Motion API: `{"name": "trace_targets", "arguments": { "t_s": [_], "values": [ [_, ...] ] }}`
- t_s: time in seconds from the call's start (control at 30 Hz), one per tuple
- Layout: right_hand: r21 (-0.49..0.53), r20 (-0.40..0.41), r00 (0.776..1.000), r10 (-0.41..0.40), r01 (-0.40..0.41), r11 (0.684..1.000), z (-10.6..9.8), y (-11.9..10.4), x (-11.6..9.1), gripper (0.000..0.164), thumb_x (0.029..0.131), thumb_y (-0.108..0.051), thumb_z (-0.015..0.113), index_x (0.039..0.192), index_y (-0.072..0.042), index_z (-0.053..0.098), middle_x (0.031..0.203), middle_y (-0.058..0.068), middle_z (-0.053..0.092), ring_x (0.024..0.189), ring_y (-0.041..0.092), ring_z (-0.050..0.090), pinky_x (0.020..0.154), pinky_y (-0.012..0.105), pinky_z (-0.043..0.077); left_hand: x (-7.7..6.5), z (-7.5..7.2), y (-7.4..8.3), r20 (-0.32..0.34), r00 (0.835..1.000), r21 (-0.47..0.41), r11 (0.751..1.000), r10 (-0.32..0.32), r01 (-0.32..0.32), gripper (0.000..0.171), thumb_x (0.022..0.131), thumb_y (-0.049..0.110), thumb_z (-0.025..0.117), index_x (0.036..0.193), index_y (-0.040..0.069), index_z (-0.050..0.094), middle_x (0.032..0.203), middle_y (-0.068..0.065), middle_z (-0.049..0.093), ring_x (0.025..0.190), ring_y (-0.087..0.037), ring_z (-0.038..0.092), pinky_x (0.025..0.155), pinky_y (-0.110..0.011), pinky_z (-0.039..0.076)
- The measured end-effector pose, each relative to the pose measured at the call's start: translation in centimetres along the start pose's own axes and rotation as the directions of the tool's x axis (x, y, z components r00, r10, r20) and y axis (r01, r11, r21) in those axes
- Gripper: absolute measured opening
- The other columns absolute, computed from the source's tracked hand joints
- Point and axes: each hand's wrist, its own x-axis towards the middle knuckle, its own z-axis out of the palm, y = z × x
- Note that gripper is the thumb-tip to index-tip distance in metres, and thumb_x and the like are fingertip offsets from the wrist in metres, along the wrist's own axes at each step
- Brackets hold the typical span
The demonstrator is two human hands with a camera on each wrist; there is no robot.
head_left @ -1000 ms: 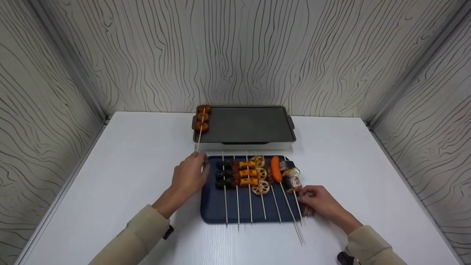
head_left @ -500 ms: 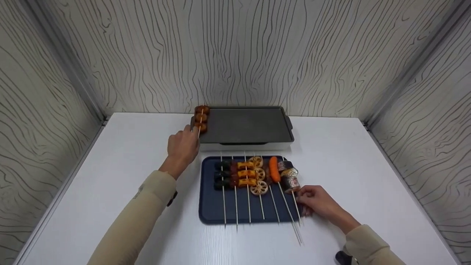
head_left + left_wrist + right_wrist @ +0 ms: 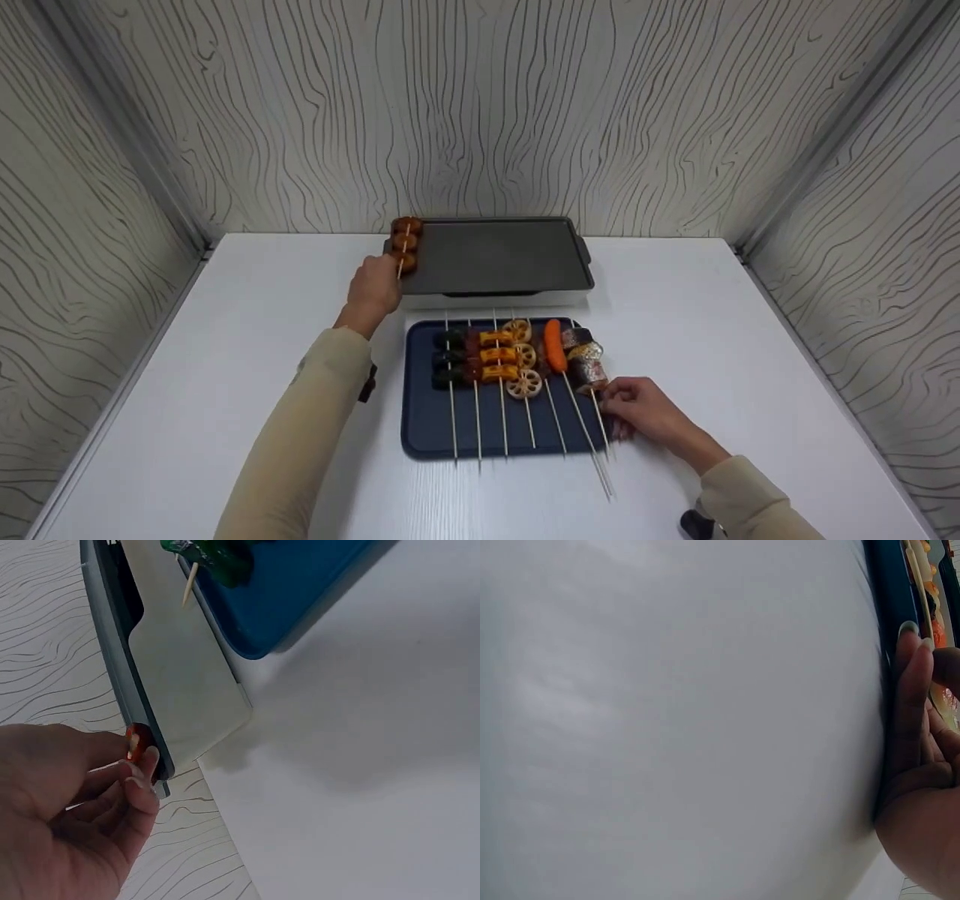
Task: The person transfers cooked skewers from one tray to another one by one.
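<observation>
My left hand [image 3: 375,285] pinches the stick of a skewer of brown round pieces [image 3: 406,241], which lies along the left edge of the dark griddle [image 3: 502,255]. In the left wrist view, thumb and fingertips meet at a reddish-brown piece [image 3: 141,741] beside the griddle's rim. At the right side of the blue tray [image 3: 427,427], my right hand [image 3: 645,409] has its fingers curled at the stick of a skewer with dark, silvery rolled pieces [image 3: 587,371]. The right wrist view shows fingertips against the tray's wall [image 3: 892,592], with the stick between them and the thumb.
Several more skewers lie side by side on the tray: dark green pieces [image 3: 448,358], dark red pieces, yellow pieces [image 3: 499,355], lotus root slices [image 3: 523,385] and an orange sausage [image 3: 555,345]. Stick ends overhang the tray's front edge. Patterned walls enclose the white table [image 3: 262,337].
My left hand has moved up the stick towards the griddle's left edge, close to the brown pieces. The skewer stays on the griddle's left side. My right hand stays at the tray.
</observation>
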Motion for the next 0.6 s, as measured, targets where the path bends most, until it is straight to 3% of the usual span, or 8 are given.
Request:
{"name": "trace_targets", "arguments": {
  "t_s": [0.17, 0.33, 0.5, 0.6],
  "values": [
    [-0.022, -0.003, 1.000, -0.014, 0.014, 1.000, 0.01, -0.02, 0.01, 0.016, 0.095, -0.005, 0.065, 0.102, 0.010, 0.064, 0.065, 0.002, 0.063, 0.051, 0.010, 0.059, 0.049, 0.026, 0.051, 0.27, -0.36, -0.17, 0.061, 0.997, -0.120, 0.992, -0.036, 0.044, 0.015, 0.095, -0.006, 0.053, 0.096, -0.007, 0.068, 0.097, -0.024, 0.064, 0.073, -0.025, 0.059, 0.062, -0.036, 0.050],
    [-0.033, 0.001, 1.000, -0.018, 0.018, 0.999, 0.05, -0.01, 0.09, 0.016, 0.094, -0.005, 0.065, 0.101, 0.010, 0.064, 0.065, 0.003, 0.063, 0.051, 0.010, 0.059, 0.049, 0.025, 0.050, 0.44, -0.59, -0.48, 0.101, 0.994, -0.176, 0.983, -0.039, 0.056, 0.021, 0.091, -0.008, 0.054, 0.072, 0.002, 0.057, 0.074, -0.012, 0.058, 0.061, -0.020, 0.055, 0.053, -0.029, 0.050],
    [-0.029, 0.000, 1.000, -0.015, 0.015, 0.999, 0.02, 0.17, 0.16, 0.016, 0.095, -0.005, 0.065, 0.101, 0.010, 0.064, 0.066, 0.004, 0.063, 0.052, 0.010, 0.059, 0.050, 0.026, 0.051, 0.11, -0.65, -0.84, 0.083, 0.997, -0.254, 0.967, -0.002, 0.023, 0.040, 0.092, -0.004, 0.050, 0.057, 0.012, 0.042, 0.055, 0.000, 0.048, 0.048, -0.012, 0.048, 0.046, -0.024, 0.040],
    [-0.024, -0.010, 1.000, 0.004, -0.004, 1.000, -0.04, 0.23, 0.18, 0.016, 0.095, -0.005, 0.065, 0.101, 0.009, 0.064, 0.067, 0.003, 0.063, 0.052, 0.010, 0.059, 0.050, 0.026, 0.051, -0.53, -0.69, -0.98, 0.063, 0.998, -0.306, 0.952, 0.028, -0.007, 0.039, 0.094, -0.002, 0.050, 0.058, 0.012, 0.043, 0.055, 0.003, 0.048, 0.047, -0.009, 0.048, 0.046, -0.023, 0.039]
  ]
}}
